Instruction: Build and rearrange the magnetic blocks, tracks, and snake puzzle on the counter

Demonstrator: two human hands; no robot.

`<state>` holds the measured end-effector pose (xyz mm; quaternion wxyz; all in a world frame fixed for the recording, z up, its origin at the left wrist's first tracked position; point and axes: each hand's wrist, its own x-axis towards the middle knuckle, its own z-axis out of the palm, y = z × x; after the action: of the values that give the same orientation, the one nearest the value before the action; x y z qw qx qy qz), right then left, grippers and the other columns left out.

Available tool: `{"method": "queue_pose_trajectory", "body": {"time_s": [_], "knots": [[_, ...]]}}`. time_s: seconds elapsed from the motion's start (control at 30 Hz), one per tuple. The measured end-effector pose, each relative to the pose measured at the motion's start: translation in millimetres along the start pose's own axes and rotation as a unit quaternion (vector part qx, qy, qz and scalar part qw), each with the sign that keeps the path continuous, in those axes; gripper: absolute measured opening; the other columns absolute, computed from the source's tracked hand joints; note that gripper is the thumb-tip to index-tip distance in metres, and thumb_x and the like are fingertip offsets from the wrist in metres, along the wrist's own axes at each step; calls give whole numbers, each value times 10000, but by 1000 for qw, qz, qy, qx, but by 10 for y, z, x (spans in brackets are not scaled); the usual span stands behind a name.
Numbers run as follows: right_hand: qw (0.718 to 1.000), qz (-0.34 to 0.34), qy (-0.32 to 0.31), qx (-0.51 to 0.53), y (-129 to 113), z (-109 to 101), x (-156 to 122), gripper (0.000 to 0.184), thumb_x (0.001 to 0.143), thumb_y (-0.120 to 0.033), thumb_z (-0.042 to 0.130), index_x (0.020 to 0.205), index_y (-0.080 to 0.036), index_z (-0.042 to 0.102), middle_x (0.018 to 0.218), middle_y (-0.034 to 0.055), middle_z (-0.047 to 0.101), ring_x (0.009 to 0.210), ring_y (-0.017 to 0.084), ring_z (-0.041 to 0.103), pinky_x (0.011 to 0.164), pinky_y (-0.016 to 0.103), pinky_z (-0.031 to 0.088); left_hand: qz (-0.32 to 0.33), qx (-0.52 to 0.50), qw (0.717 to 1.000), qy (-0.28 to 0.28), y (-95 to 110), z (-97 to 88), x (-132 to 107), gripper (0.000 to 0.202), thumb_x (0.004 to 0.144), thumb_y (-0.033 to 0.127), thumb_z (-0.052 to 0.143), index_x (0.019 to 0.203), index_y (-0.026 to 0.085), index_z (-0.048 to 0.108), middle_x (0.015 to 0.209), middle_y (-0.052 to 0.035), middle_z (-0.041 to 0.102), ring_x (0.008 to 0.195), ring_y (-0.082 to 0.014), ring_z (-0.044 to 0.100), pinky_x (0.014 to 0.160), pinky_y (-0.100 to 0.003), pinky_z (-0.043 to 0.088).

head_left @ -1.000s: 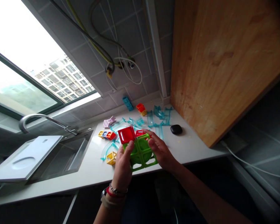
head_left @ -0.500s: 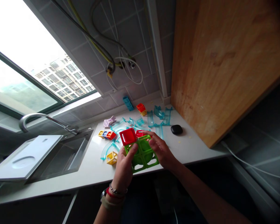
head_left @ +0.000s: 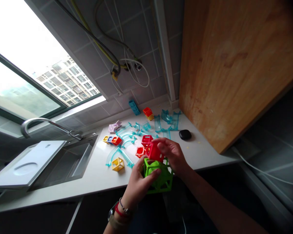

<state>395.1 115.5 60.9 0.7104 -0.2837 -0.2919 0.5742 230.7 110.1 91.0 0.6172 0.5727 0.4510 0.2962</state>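
My left hand (head_left: 139, 180) is closed around the side of a large green open-frame block (head_left: 164, 183), its thumb lying across the front. A red cube (head_left: 153, 152) sits against the block's top edge, and the fingers of my right hand (head_left: 175, 156) are wrapped round it. Whether the cube is joined to the green block, I cannot tell. Just behind them on the counter are a red frame cube (head_left: 146, 140) and another red cube (head_left: 140, 151) with a round opening. To the left stands a yellow frame cube (head_left: 118, 165).
Clear turquoise track pieces (head_left: 124, 130) spread over the white counter (head_left: 97, 178). A yellow, blue and orange block row (head_left: 112, 140), lilac pieces (head_left: 114, 126) and a black rounded case (head_left: 185, 135) lie around them. The sink (head_left: 88, 159) is left; a wooden panel (head_left: 234, 71) rises right.
The green block has turned and moved slightly right and down with my left hand. My right hand has shifted from the green block's side onto the red cube. More red cubes now show behind.
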Motion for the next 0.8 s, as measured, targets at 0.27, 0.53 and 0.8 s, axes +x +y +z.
{"method": "queue_pose_trajectory", "body": {"time_s": [0.27,0.53,0.8], "knots": [[976,20,137,170,29,12,98,370,831,-556,764,986,-243,641,872,-3,755,783,198,744,726,340,623,-50,-109,993,22,-143,-26,18,545,775,376,834,1269,228,655,1199,-115,728,1115,-319,695,937,-407,566],[982,-14,151,116,59,-197,164,386,787,-369,825,1120,-301,644,1077,-31,749,945,175,714,800,341,615,-117,-284,951,24,-129,-103,-151,528,864,503,685,1317,237,631,1157,-120,746,1061,-328,727,865,-440,605],[964,-115,226,-79,205,-487,209,519,771,-424,800,1235,-244,652,1066,11,715,835,153,676,681,256,551,-85,-248,962,72,-238,-533,-473,634,730,367,868,1289,217,611,1149,-150,747,1013,-350,744,838,-453,609]]}}
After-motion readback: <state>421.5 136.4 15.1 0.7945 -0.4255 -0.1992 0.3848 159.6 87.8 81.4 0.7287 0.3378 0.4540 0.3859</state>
